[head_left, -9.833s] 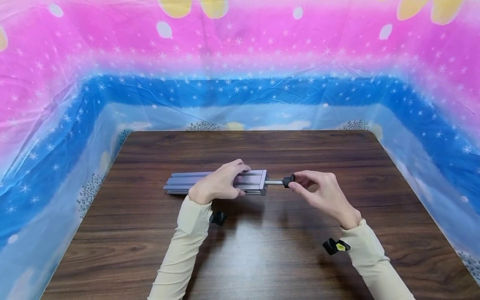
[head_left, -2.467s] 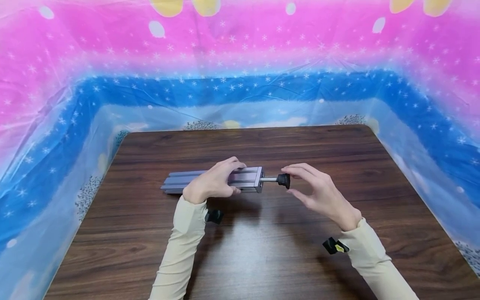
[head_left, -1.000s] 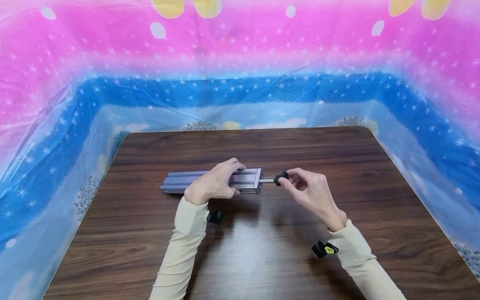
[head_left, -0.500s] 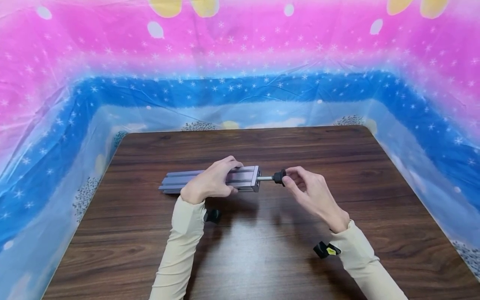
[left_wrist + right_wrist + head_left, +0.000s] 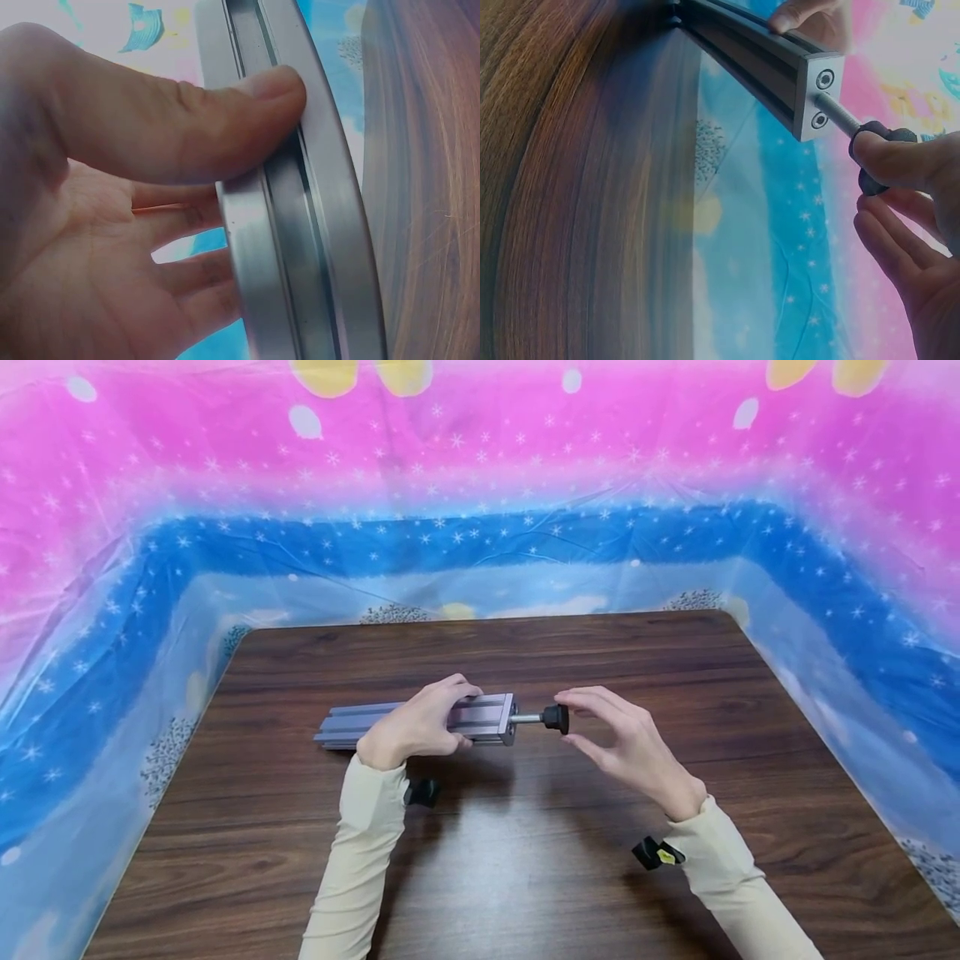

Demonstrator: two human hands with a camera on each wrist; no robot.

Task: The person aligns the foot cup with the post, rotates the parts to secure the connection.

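Both hands were occupied: the left hand (image 5: pixel 412 727) spread wide in its grip, the right hand (image 5: pixel 633 735) drawn in far narrower. Behind them, from where I stood, hung a pink and blue snowflake cloth (image 5: pixel 480 539), and in front of it lay the dark worktop (image 5: pixel 600 652). Near the worktop's middle was a grooved metal bar (image 5: pixel 482 714), its right end apparently tipped up off the wood. The left hand clasped it, thumb on the near face and fingers over the far side; had that grip loosened, the bar could have rolled with any twist from the other hand. From its end plate (image 5: pixel 808 105) stuck a slim metal rod (image 5: pixel 528 718), which a sideways push might have bent or jammed. On the rod's tip sat a lobed black knob (image 5: pixel 555 718), set between the right thumb and fingertips, how firmly I could not tell. So shallow a hold could easily have slid off the lobes. Smallest of all, two bolt heads (image 5: pixel 820 120) flanked the rod; a slack one would have let the plate shift.
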